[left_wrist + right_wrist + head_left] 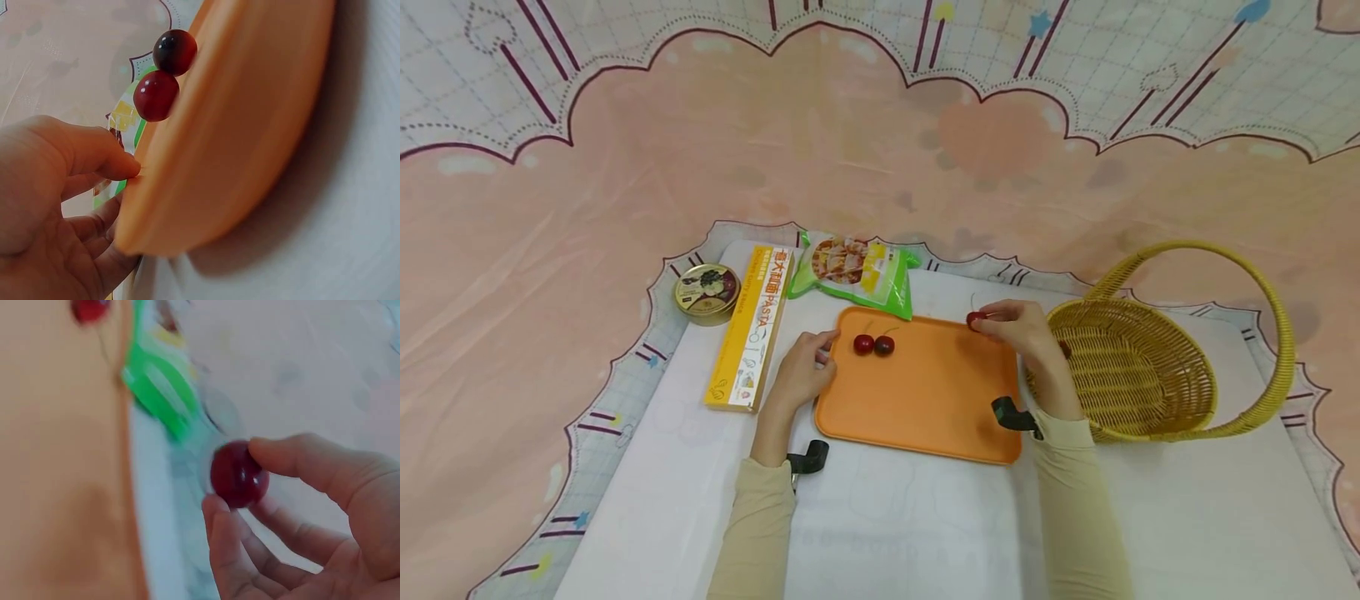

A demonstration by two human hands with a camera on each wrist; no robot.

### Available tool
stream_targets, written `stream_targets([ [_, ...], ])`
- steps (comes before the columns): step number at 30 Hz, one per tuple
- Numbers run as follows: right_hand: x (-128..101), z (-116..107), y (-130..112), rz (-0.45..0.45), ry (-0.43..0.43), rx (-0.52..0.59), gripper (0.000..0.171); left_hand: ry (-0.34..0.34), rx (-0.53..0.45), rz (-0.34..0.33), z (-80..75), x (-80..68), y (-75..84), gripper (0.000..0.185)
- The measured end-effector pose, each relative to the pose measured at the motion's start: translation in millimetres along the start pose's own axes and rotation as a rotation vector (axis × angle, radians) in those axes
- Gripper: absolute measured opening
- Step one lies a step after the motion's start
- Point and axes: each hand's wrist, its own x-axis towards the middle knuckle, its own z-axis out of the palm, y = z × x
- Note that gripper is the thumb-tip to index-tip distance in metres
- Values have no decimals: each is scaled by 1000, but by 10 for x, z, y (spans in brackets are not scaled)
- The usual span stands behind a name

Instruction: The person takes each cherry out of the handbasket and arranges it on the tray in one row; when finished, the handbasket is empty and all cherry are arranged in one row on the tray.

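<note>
My left hand (801, 371) grips the left edge of an orange tray (925, 400), its thumb pressed on the rim in the left wrist view. Two dark red cherries, one redder (863, 345) and one darker (884, 345), sit side by side near the tray's far left corner. Above the far right part of the tray, my right hand (1028, 333) pinches another cherry (239, 474) between thumb and fingertips. Its thin stem points up in the head view.
Right of the tray stands a yellow wicker basket (1206, 392) with a tall handle; a small dark red thing (1065, 348) shows at its left inside. A green snack bag (857, 271) touches the tray's far side. Leftward lie a pasta box (748, 333) and a round tin (707, 293).
</note>
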Motion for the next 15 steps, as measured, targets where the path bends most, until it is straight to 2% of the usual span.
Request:
stream_targets([
  [4,98,424,5,28,4,-7,35,-2,-8,0,-13,-1,15,52],
  [8,172,754,52,65,17,-82,32,3,-14,3,-20,-2,19,52],
  [12,195,963,89,62,16,-113,31,5,-6,8,-11,1,4,52],
  [15,188,1042,99,48,25,-114,31,-1,-6,1,-3,-1,-1,51],
])
